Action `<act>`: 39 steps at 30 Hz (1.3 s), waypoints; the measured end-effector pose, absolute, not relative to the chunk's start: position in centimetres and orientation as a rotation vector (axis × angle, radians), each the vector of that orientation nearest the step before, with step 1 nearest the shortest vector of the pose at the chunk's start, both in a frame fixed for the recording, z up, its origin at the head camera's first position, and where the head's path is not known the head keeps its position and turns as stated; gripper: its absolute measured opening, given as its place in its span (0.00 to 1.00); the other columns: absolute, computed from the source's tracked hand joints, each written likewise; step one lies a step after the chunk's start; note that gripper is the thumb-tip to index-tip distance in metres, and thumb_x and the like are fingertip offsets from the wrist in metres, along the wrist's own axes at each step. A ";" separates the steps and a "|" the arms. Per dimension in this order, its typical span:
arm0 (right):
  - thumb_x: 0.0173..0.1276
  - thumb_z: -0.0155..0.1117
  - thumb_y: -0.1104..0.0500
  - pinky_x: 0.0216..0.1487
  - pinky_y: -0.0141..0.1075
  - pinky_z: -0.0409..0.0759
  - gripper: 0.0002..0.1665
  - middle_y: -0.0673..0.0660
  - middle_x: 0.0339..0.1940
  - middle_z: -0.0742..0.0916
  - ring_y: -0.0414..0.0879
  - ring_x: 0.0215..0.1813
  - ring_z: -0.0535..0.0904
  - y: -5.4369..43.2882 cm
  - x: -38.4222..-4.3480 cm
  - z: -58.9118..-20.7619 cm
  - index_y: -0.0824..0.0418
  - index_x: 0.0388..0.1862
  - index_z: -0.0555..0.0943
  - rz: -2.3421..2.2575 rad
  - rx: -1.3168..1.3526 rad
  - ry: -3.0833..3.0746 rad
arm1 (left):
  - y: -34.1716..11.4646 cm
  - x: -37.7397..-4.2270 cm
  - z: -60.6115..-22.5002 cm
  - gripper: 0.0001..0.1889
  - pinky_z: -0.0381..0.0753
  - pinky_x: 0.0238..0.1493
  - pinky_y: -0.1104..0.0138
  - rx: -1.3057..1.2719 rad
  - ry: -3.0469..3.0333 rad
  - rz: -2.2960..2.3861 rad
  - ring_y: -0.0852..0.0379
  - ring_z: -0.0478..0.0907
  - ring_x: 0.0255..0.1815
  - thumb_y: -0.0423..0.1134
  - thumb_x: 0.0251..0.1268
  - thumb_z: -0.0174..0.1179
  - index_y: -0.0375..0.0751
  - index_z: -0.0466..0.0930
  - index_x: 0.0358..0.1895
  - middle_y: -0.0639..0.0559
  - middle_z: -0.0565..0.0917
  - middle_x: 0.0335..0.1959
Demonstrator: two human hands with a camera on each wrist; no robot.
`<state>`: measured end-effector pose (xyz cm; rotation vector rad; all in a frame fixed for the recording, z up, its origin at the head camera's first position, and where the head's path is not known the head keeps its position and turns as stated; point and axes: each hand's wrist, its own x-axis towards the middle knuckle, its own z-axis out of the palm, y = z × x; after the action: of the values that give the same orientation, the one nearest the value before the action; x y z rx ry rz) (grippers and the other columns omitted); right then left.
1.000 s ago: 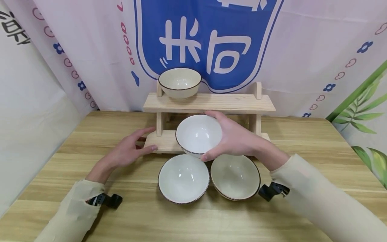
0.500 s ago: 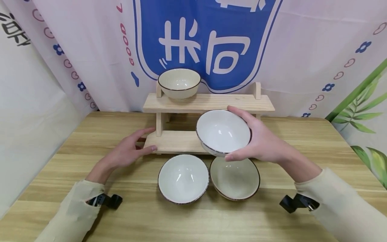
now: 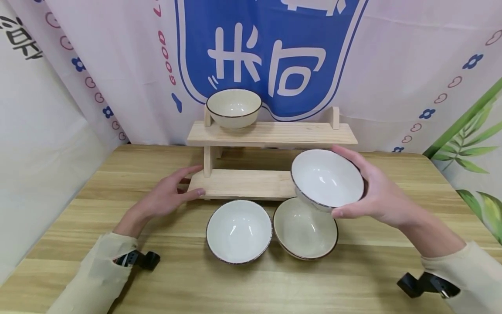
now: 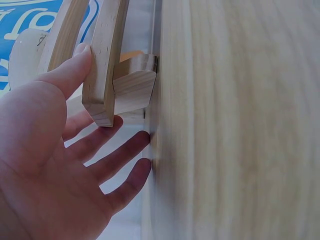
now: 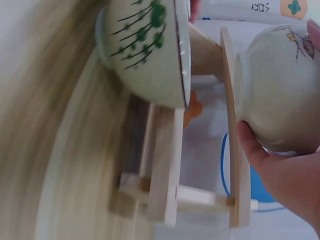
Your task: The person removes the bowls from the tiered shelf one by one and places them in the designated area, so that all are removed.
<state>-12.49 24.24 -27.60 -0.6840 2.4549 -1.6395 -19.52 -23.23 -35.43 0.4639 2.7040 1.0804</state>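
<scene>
With thumb and spread fingers, my right hand (image 3: 378, 196) grips a white bowl (image 3: 327, 179) with a dark speckled rim, tilted in the air at the right of the two-tier wooden rack (image 3: 270, 133). A small brown drawing marks the outside of this bowl (image 5: 280, 95) in the right wrist view. My left hand (image 3: 168, 196) holds the left end of the rack's lower board, thumb on top and the other fingers spread behind and below it (image 4: 100, 85). Another white bowl (image 3: 239, 231) and a cream bowl (image 3: 306, 233) stand side by side in front of the rack; the held bowl overlaps the cream one.
A cream bowl with a brown rim (image 3: 234, 109) sits at the left of the upper shelf. The wooden table (image 3: 251, 288) carries everything. Behind the rack hangs a white curtain (image 3: 392, 65) with a blue printed sign.
My right hand has carried the white bowl rightward, from in front of the rack's middle to its right end. The left hand has stayed on the rack; the other bowls have not moved.
</scene>
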 end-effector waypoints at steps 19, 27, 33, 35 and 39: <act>0.40 0.80 0.83 0.51 0.30 0.89 0.77 0.56 0.78 0.69 0.38 0.67 0.76 32.0 -8.6 -31.9 0.56 0.88 0.54 -1.627 -0.703 2.521 | -23.4 -19.5 -35.5 0.41 0.83 0.65 0.41 0.475 2.690 1.105 0.32 0.78 0.69 0.57 0.78 0.63 0.50 0.57 0.86 0.34 0.68 0.79; 0.43 0.79 0.82 0.51 0.28 0.88 0.76 0.49 0.79 0.70 0.34 0.68 0.75 34.0 -7.6 -33.9 0.57 0.89 0.52 -1.546 -0.732 2.555 | -23.3 -19.5 -35.5 0.41 0.82 0.65 0.41 0.481 2.690 1.106 0.33 0.78 0.69 0.57 0.78 0.63 0.50 0.57 0.86 0.34 0.67 0.80; 0.45 0.81 0.78 0.52 0.27 0.87 0.75 0.49 0.76 0.73 0.33 0.66 0.77 34.1 -6.7 -34.7 0.54 0.89 0.52 -1.468 -0.646 2.591 | -23.3 -19.6 -35.5 0.41 0.83 0.65 0.42 0.485 2.687 1.107 0.33 0.78 0.69 0.57 0.78 0.63 0.51 0.56 0.86 0.35 0.67 0.80; 0.45 0.81 0.77 0.52 0.28 0.87 0.75 0.51 0.74 0.74 0.34 0.65 0.78 34.0 -6.6 -34.8 0.55 0.89 0.52 -1.478 -0.616 2.570 | -23.3 -19.6 -35.5 0.41 0.83 0.64 0.42 0.487 2.686 1.107 0.33 0.78 0.69 0.57 0.78 0.63 0.50 0.56 0.86 0.34 0.66 0.80; 0.46 0.81 0.77 0.53 0.28 0.87 0.74 0.54 0.73 0.74 0.35 0.64 0.78 33.8 -6.6 -34.9 0.56 0.89 0.52 -1.485 -0.600 2.548 | -23.3 -19.6 -35.5 0.41 0.84 0.63 0.43 0.487 2.685 1.109 0.33 0.78 0.69 0.57 0.77 0.63 0.50 0.56 0.86 0.34 0.66 0.80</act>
<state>-6.59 33.80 -34.85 -0.5997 2.5481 -1.4855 -19.61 -23.32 -35.53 0.4873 2.6852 1.1089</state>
